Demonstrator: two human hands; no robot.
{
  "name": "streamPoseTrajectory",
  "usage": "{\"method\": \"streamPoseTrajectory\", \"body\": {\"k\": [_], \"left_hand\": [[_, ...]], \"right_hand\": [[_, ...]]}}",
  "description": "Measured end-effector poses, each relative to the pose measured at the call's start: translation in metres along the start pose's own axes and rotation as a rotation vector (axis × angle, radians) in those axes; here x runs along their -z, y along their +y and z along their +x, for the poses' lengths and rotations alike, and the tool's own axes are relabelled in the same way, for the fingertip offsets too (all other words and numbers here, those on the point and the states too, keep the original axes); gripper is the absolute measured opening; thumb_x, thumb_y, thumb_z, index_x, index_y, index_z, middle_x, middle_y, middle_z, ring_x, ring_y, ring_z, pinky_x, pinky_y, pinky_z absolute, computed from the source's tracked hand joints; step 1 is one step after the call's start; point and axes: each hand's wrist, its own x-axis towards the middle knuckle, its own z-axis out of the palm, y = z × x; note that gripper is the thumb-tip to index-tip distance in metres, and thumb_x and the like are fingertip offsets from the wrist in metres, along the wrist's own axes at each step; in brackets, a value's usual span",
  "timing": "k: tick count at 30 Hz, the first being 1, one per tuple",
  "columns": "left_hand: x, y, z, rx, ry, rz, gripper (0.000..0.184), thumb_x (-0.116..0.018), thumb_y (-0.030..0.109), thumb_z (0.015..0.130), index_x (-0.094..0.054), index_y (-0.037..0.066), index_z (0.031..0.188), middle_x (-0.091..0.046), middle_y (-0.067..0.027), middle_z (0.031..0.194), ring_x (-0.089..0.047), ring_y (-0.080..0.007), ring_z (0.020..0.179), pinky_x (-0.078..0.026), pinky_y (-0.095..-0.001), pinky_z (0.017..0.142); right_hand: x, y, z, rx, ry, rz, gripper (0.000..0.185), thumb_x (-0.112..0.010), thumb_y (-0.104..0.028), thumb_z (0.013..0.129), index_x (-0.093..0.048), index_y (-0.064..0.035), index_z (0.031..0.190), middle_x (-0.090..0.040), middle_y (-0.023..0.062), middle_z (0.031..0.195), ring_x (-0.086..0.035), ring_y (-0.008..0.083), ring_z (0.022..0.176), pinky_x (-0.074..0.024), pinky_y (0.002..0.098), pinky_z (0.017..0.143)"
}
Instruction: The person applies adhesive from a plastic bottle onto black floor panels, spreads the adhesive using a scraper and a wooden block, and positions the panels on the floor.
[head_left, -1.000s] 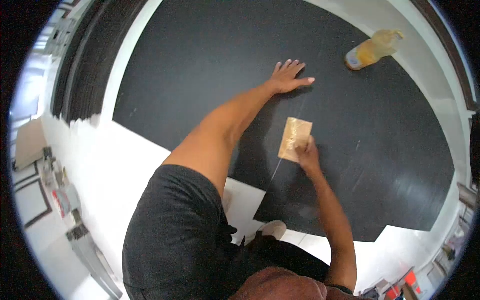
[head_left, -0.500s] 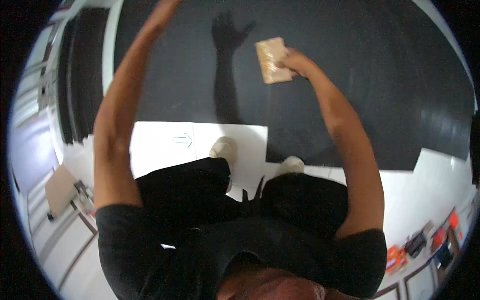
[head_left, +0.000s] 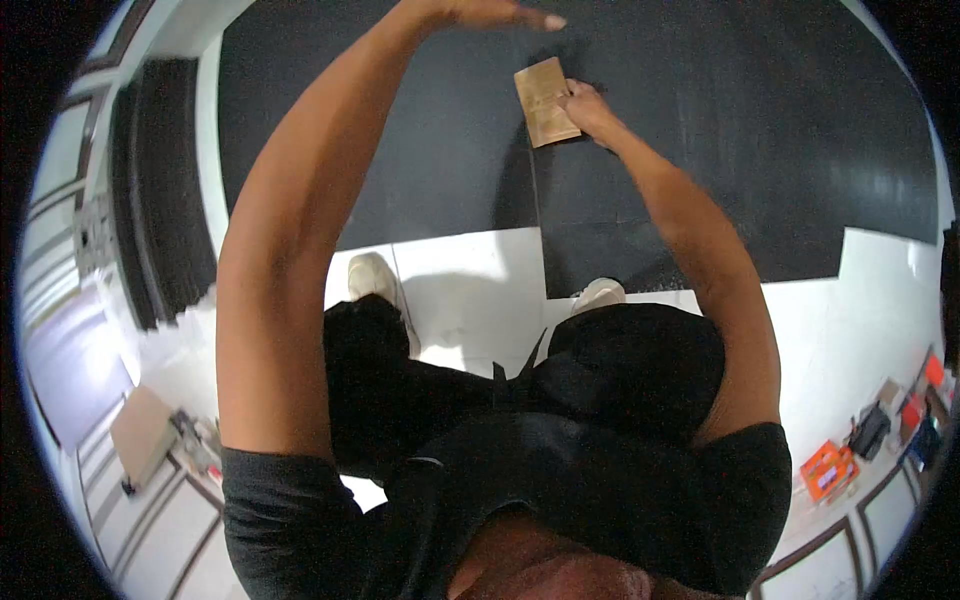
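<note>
A flat tan block (head_left: 543,95) is gripped at its right side by the right hand (head_left: 590,108), the fingers closed narrowly on that edge. The block is set over black sheet flooring (head_left: 720,150), at the far end of the visible part of a thin seam (head_left: 536,185), which runs from the block's near edge toward the sheet's near edge. The left hand (head_left: 490,12) is partly cut off at the far edge of the view, to the left of the block; one digit is stretched rightward, but whether anything is held or touched there cannot be told.

The step in hand is judged to be the working of the block over the sheet along the seam. For any further stroke, a firm grip and even contact would be called for. White tiles (head_left: 450,265) are exposed nearer, beside the left shoe (head_left: 370,277).
</note>
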Motion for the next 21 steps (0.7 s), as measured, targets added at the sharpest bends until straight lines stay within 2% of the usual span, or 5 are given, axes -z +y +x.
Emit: {"method": "streamPoseTrajectory", "body": {"k": [5, 7, 9, 14, 21], "left_hand": [[-0.081, -0.117, -0.007, 0.016, -0.036, 0.001, 0.120, -0.065, 0.081, 0.074, -0.029, 0.003, 0.156, -0.025, -0.0248, 0.162, -0.022, -0.0445, 0.150, -0.024, -0.0575, 0.121], [-0.121, -0.146, -0.025, 0.149, -0.168, 0.425, 0.128, -0.066, 0.083, 0.071, -0.016, 0.004, 0.160, -0.011, -0.0225, 0.166, -0.011, -0.0410, 0.153, -0.017, -0.0585, 0.123], [-0.139, -0.150, -0.054, 0.015, -0.318, 0.749, 0.135, -0.063, 0.087, 0.069, -0.004, 0.008, 0.161, 0.002, -0.0195, 0.168, 0.002, -0.0367, 0.155, -0.006, -0.0586, 0.124], [-0.185, -0.184, -0.069, -0.251, -0.253, 0.655, 0.139, -0.060, 0.091, 0.067, -0.002, 0.005, 0.161, 0.003, -0.0207, 0.168, 0.004, -0.0404, 0.154, -0.002, -0.0630, 0.121], [-0.182, -0.195, -0.066, -0.251, -0.232, 0.542, 0.132, -0.060, 0.086, 0.071, -0.004, 0.010, 0.162, 0.000, -0.0175, 0.169, 0.002, -0.0395, 0.155, -0.003, -0.0649, 0.120]], "right_hand": [[0.026, 0.010, -0.013, 0.057, 0.243, 0.143, 0.041, -0.052, -0.021, 0.101, -0.054, 0.0038, 0.134, -0.065, 0.0155, 0.122, -0.062, 0.0234, 0.111, -0.0464, 0.0384, 0.096], [0.039, 0.005, -0.029, 0.074, 0.408, 0.156, 0.036, -0.053, -0.022, 0.101, -0.059, 0.0031, 0.126, -0.066, 0.0129, 0.117, -0.062, 0.0220, 0.108, -0.0462, 0.0363, 0.095], [0.060, 0.012, -0.052, 0.053, 0.539, 0.140, 0.036, -0.053, -0.022, 0.101, -0.060, 0.0028, 0.126, -0.067, 0.0122, 0.115, -0.062, 0.0212, 0.107, -0.0461, 0.0356, 0.094], [0.058, 0.029, -0.112, 0.069, 1.016, 0.299, 0.032, -0.055, -0.020, 0.099, -0.063, 0.0029, 0.120, -0.070, 0.0117, 0.103, -0.066, 0.0226, 0.091, -0.0508, 0.0378, 0.082], [-0.002, -0.009, -0.168, -0.008, 1.053, 0.650, 0.032, -0.054, -0.019, 0.099, -0.058, 0.0009, 0.123, -0.067, 0.0122, 0.105, -0.066, 0.0269, 0.098, -0.0505, 0.0398, 0.087]]}}
